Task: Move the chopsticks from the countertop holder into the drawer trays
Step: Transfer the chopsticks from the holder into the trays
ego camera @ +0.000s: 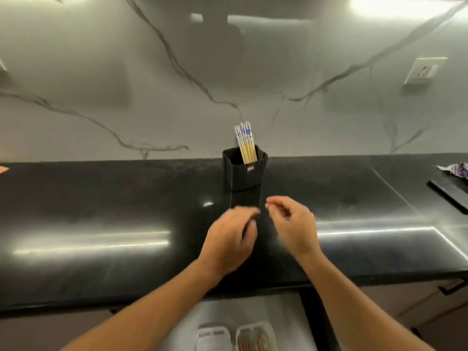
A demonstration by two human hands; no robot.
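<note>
A black square holder stands on the black countertop near the marble back wall. Several wooden chopsticks with blue-and-white tops stick up out of it. My left hand and my right hand hover side by side over the counter just in front of the holder, fingers loosely curled, holding nothing. Below the counter edge an open drawer shows two pale trays: the left tray and the right tray, the right one with what look like chopsticks inside.
A crumpled purple-and-white wrapper and a flat black strip lie at the counter's far right. A wall socket sits on the marble wall. A drawer handle shows at the lower right.
</note>
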